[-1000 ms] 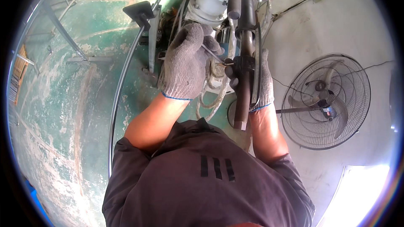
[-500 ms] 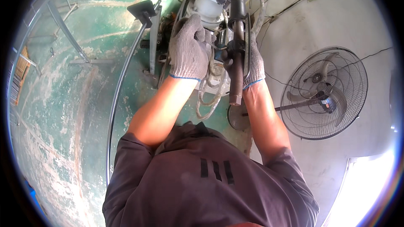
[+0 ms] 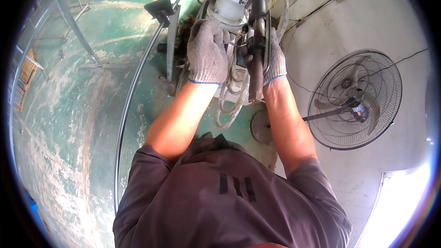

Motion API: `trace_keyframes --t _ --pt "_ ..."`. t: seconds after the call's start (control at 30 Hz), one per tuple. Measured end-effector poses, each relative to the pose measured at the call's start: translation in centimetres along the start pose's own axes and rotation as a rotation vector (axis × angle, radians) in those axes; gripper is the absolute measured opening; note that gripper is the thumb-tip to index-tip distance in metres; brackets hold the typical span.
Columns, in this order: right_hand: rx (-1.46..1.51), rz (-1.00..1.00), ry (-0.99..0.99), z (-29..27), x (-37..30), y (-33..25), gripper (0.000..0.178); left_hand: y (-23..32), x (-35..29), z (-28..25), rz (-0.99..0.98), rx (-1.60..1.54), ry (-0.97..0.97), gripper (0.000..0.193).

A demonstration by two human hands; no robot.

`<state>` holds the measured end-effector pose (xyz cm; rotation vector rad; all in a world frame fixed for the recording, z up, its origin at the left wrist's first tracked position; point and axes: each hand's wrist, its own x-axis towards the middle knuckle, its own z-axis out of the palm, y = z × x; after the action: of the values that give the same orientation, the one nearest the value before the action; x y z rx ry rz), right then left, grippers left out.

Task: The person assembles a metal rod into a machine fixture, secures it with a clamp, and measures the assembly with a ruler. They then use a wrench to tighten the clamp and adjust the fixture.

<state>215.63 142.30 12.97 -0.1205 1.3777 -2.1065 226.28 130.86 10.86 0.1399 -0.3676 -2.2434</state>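
Note:
Both my hands wear grey knit gloves with blue-edged cuffs. My left hand [image 3: 209, 55] is closed in a pinch beside the machine's dark metal shaft [image 3: 257, 66]. A thin dark rod [image 3: 235, 44] runs from its fingers toward the black collar [image 3: 256, 42] around the shaft. On the shaft's other side, my right hand [image 3: 275, 59] is closed around it from beneath, with most of its fingers hidden. A flat metal bar [image 3: 268, 41] lies alongside the shaft, in front of that hand. A pale looped hose [image 3: 225, 115] hangs below, between my hands.
A white cylindrical machine part [image 3: 227, 9] stands just beyond my left hand. To the left rises a long bent metal tube [image 3: 131, 96] with a dark plate [image 3: 159, 7] on top. A caged fan [image 3: 353, 101] stands right, by the pale wall. Metal frames [image 3: 76, 27] stand far left.
The shaft and machine sit slightly higher in the picture, and my right hand has shifted slightly up with them. My left hand keeps its pinch beside the collar.

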Motion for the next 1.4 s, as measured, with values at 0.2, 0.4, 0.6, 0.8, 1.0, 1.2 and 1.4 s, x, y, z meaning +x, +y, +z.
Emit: trace_keyframes --t 0.2,0.4,0.6,0.8,1.0,1.2,1.4 --pt "0.021 0.041 -0.073 -0.6 0.5 -0.4 0.037 -1.0 -3.1 -0.9 0.132 0.064 -0.085 0.011" --pt "0.029 0.009 -0.015 -0.6 0.1 0.2 0.050 -0.6 -2.9 -1.5 0.105 0.091 -0.108 0.012" --pt "0.025 0.003 0.035 0.8 -1.0 0.0 0.049 -0.7 -1.9 -1.7 0.171 0.077 -0.197 0.021" --pt "0.009 0.040 0.021 0.9 -1.4 -0.4 0.048 -1.4 -1.6 -1.3 0.266 0.125 -0.202 0.029" --pt "-0.008 0.018 0.061 1.0 -1.5 -0.3 0.051 -1.4 -0.1 -2.1 0.197 0.042 -0.277 0.034" --pt "-0.042 0.042 0.061 0.9 -1.4 -0.5 0.051 -0.2 3.5 0.0 -0.034 -0.017 -0.219 0.034" --pt "-0.043 0.049 0.051 0.2 -1.3 -0.3 0.049 -1.1 1.4 -2.8 0.265 0.839 -0.305 0.003"
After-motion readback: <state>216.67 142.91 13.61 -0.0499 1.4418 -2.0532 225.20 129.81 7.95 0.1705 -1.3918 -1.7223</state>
